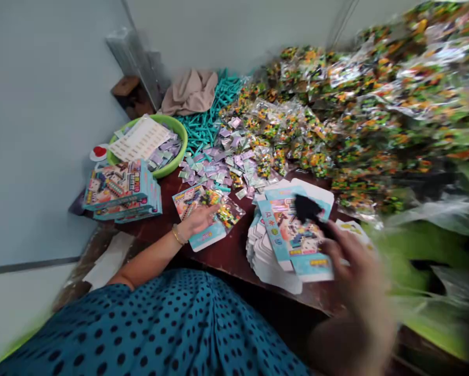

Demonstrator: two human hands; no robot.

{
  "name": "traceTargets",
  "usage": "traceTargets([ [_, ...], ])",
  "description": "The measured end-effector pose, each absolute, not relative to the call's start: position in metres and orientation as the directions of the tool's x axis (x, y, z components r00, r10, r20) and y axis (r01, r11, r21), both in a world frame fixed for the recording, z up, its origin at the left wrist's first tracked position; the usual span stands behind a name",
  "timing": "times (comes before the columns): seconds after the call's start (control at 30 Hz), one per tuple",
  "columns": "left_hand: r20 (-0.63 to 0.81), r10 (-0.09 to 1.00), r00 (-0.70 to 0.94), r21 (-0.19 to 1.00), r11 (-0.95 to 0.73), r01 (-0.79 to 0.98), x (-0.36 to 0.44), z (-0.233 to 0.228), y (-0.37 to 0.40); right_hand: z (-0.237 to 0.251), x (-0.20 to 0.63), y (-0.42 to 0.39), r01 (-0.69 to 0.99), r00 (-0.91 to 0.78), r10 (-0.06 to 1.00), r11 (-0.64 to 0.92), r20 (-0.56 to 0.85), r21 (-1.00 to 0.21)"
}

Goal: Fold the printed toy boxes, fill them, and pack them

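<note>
My left hand (200, 221) lies over a light-blue printed toy box (207, 238), its fingers closed on a small clear bag of colourful building bricks (230, 215). To the right, my right hand (349, 261) is smeared by motion. It grips a black object (308, 209), whose kind is too blurred to make out. Below that object lies a flattened printed carton (297, 235), on top of a stack of white-backed cartons (263, 256) at the table's front edge.
Filled boxes (117, 185) are stacked at left, beside a green basin (183, 133) holding small packets and a sticker sheet (140, 138). Small packets (218, 164), teal sticks (199, 125) and a beige cloth (191, 91) lie behind. Bagged bricks (359, 115) heap up at right.
</note>
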State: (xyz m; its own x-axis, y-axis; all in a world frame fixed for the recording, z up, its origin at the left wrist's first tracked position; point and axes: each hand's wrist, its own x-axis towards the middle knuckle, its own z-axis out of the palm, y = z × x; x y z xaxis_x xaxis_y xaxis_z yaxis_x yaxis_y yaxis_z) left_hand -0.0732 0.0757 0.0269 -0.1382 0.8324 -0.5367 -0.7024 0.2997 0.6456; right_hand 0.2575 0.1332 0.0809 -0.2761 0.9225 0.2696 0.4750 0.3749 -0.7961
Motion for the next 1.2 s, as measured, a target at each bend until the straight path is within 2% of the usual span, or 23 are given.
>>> traceTargets([
  [0.03, -0.511, 0.854, -0.097, 0.630, 0.295, -0.718, -0.067, 0.027, 0.072, 0.065, 0.221, 0.111, 0.511, -0.264, 0.909, 0.414, 0.321, -0.753],
  [0.1, -0.462, 0.886, -0.040, 0.596, 0.277, -0.754, -0.058, 0.028, 0.063, 0.035, 0.152, 0.079, 0.531, -0.375, 0.888, 0.441, 0.266, -0.723],
  [0.17, -0.433, 0.894, -0.120, 0.608, 0.192, -0.770, -0.057, 0.030, 0.054, 0.013, 0.104, 0.063, 0.537, -0.404, 0.880, 0.450, 0.250, -0.714],
  [0.23, -0.438, 0.882, -0.173, 0.618, 0.156, -0.770, -0.063, 0.034, 0.043, 0.005, 0.083, 0.056, 0.476, -0.344, 0.906, 0.394, 0.246, -0.786],
  [0.33, -0.432, 0.882, -0.186, 0.661, 0.169, -0.731, -0.076, 0.036, 0.025, 0.009, 0.072, 0.048, 0.108, -0.305, 0.951, 0.087, 0.051, -0.990],
  [0.37, -0.433, 0.876, -0.214, 0.696, 0.174, -0.696, -0.080, 0.035, 0.020, 0.012, 0.067, 0.044, -0.020, -0.355, 0.934, -0.047, -0.037, -0.999],
  [0.43, -0.418, 0.853, -0.312, 0.788, 0.169, -0.592, -0.084, 0.028, 0.008, 0.014, 0.055, 0.034, -0.183, -0.479, 0.857, -0.308, -0.189, -0.934],
  [0.53, -0.263, 0.902, -0.343, 0.942, 0.164, -0.292, -0.088, 0.010, -0.009, 0.008, 0.045, 0.024, -0.333, -0.471, 0.825, -0.493, -0.312, -0.804],
  [0.6, -0.084, 0.976, -0.199, 0.991, 0.103, 0.088, -0.092, -0.005, -0.021, 0.001, 0.056, 0.021, -0.395, -0.325, 0.883, -0.452, -0.338, -0.800],
  [0.67, 0.029, 0.999, -0.035, 0.881, -0.009, 0.474, -0.100, -0.019, -0.030, -0.003, 0.082, 0.019, -0.375, -0.182, 0.922, -0.385, -0.341, -0.843],
  [0.7, 0.057, 0.998, 0.005, 0.797, -0.049, 0.602, -0.105, -0.023, -0.032, -0.004, 0.098, 0.018, -0.354, -0.153, 0.924, -0.383, -0.352, -0.853],
  [0.77, 0.104, 0.995, -0.002, 0.687, -0.070, 0.723, -0.117, -0.025, -0.031, 0.000, 0.125, 0.012, -0.318, -0.167, 0.904, -0.427, -0.393, -0.847],
  [0.83, 0.196, 0.979, -0.057, 0.678, -0.093, 0.729, -0.128, -0.015, -0.023, 0.007, 0.137, 0.005, -0.298, -0.252, 0.867, -0.493, -0.430, -0.818],
  [0.97, 0.384, 0.915, -0.125, 0.759, -0.236, 0.607, -0.138, 0.021, -0.002, 0.022, 0.103, 0.008, -0.360, -0.377, 0.832, -0.536, -0.407, -0.763],
  [1.07, 0.413, 0.903, -0.119, 0.773, -0.278, 0.571, -0.136, 0.034, 0.004, 0.028, 0.071, 0.032, -0.390, -0.362, 0.845, -0.521, -0.394, -0.759],
  [1.2, 0.431, 0.892, -0.136, 0.703, -0.237, 0.670, -0.128, 0.023, 0.002, 0.026, 0.070, 0.057, -0.295, -0.378, 0.836, -0.516, -0.398, -0.804],
])
